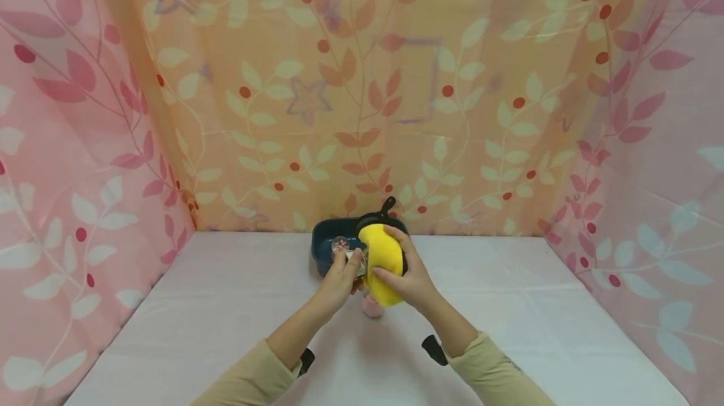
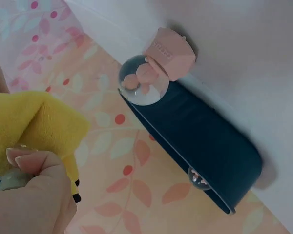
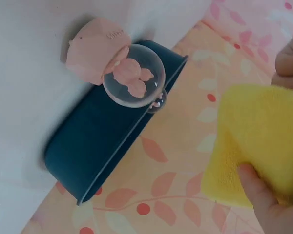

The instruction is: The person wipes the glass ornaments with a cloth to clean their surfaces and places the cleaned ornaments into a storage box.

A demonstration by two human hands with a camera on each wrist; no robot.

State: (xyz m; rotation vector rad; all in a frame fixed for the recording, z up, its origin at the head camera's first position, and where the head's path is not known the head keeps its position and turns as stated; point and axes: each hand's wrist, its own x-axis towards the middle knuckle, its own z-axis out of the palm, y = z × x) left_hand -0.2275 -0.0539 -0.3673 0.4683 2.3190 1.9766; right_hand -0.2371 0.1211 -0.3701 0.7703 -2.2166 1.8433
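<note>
My right hand grips a yellow plush item with black parts at its top and side. My left hand pinches a small, partly hidden object, greyish and see-through in the left wrist view, against the plush. Both hands are held up over the front of a dark blue bin. Beside the bin's near side stands a snow globe with a pink base and pink figures inside. A second clear globe shows inside the bin.
A white cloth covers the table. An orange leaf-patterned curtain hangs close behind the bin, with pink curtains on both sides. Black devices sit by the wrists.
</note>
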